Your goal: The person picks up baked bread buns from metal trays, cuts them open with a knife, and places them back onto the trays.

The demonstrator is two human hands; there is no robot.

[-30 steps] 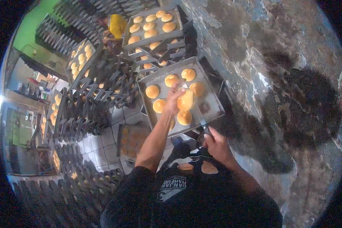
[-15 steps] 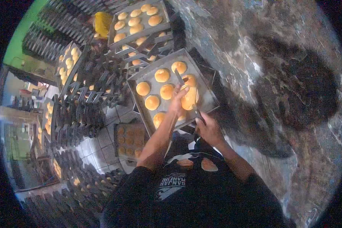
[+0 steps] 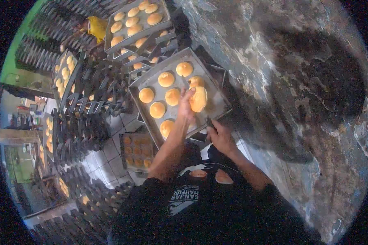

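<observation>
A metal baking tray (image 3: 145, 110) of round golden buns lies tilted before me. My left hand (image 3: 185, 104) is closed on a bun (image 3: 198, 100) at the tray's right side, its thumb and fingers against the bun's left edge. The bun's pale side faces up toward me. Just beyond it sits another bun (image 3: 195, 81). My right hand (image 3: 223, 136) is wrapped round the dark handle of a knife (image 3: 209, 122) at the tray's near right edge. The knife's blade cannot be made out now.
Behind stands a rack topped by another tray of buns (image 3: 134, 20). More stacked racks (image 3: 84, 104) fill the left. A lower tray of buns (image 3: 137, 151) is near the tiled floor (image 3: 106, 163). A person in yellow (image 3: 96, 28) is at the back. A rough stained surface (image 3: 265, 81) spans the right.
A metal blade showed past the bun beyond my left hand earlier; it is out of sight now. The right hand has drawn slightly back from the bun. The view has shifted a little.
</observation>
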